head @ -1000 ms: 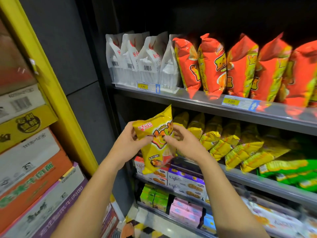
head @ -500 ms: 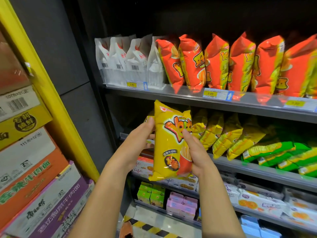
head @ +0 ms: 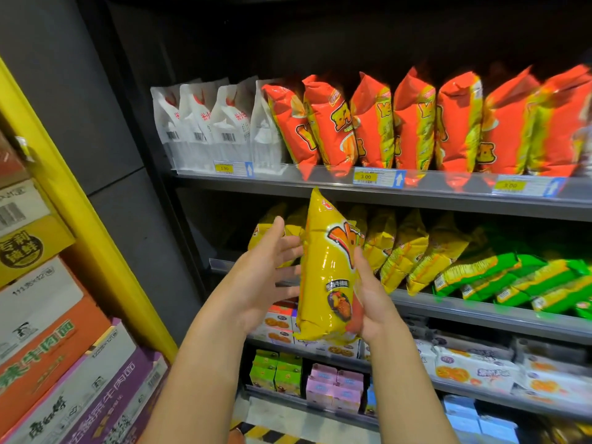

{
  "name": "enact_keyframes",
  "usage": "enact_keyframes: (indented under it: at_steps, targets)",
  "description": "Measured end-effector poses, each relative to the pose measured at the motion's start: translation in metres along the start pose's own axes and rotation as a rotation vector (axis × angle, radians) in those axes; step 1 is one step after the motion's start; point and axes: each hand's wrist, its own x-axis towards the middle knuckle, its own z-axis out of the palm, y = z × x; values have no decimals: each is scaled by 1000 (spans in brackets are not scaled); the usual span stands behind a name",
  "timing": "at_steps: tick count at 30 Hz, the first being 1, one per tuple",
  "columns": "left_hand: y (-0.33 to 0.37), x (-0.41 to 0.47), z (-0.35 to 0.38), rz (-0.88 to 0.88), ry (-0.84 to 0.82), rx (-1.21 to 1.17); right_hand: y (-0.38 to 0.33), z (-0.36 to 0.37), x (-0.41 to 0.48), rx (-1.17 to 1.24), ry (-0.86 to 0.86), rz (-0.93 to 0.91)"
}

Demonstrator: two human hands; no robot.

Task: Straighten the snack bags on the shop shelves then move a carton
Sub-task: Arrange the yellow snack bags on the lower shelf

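Shelves fill right; cartons stacked left. Red bags upright on upper shelf, yellow row leaning below. Bag upright in air before yellow row. Right hand grasps its lower right side; left hand fingers straight, spread, touching left edge.

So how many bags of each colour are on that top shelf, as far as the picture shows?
White bags: 4
Orange bags: 7, the last cut by the frame's right edge
Total: 11
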Motion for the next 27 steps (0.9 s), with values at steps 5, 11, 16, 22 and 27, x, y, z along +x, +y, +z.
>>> enact_keyframes:
  at_steps: [5,11,16,22,27]
  targets:
    - [-8,12,18,-36,52,198,-14,21,-7,-399,95,-158]
    - [-25,27,10,-21,160,102,-34,27,-14,-425,91,-113]
    - [-25,18,5,-120,-5,-245,-49,17,-23,-289,53,-155]
    - [-31,20,2,-57,15,-234,-52,18,-28,-378,11,-166]
    - [-29,22,11,144,171,79,-48,19,-34,-612,-128,-192]
